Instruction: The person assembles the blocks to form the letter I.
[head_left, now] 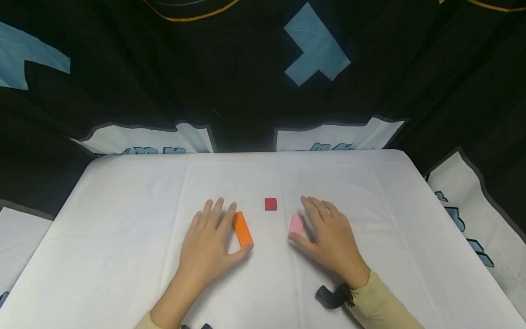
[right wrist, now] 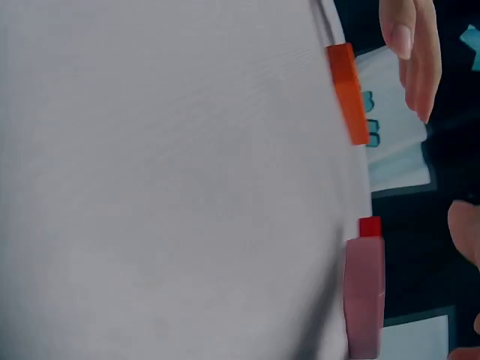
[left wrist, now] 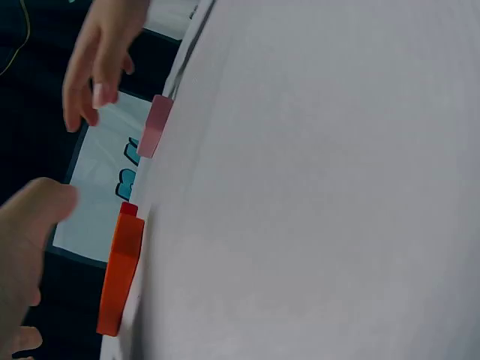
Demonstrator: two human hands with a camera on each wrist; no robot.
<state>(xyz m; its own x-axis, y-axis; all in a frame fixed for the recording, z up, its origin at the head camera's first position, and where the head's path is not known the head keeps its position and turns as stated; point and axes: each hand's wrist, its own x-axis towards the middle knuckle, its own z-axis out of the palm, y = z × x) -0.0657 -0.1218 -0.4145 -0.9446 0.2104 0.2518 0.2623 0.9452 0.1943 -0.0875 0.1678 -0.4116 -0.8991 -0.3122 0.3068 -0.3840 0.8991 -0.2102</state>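
A long orange block lies on the white-covered table, tilted slightly in the head view. My left hand hovers beside it with fingers spread and thumb out. In the left wrist view a gap separates that thumb from the orange block. Over to the right is a pink block, with my right hand above and beside it, fingers extended. The right wrist view shows the pink block apart from the thumb. Between the two hands, a little farther back, sits a small red block.
A black curved strap piece hangs at the right wrist by the sleeve. Behind the table hangs a dark curtain with blue and white patches. The table's far edge runs past the red block.
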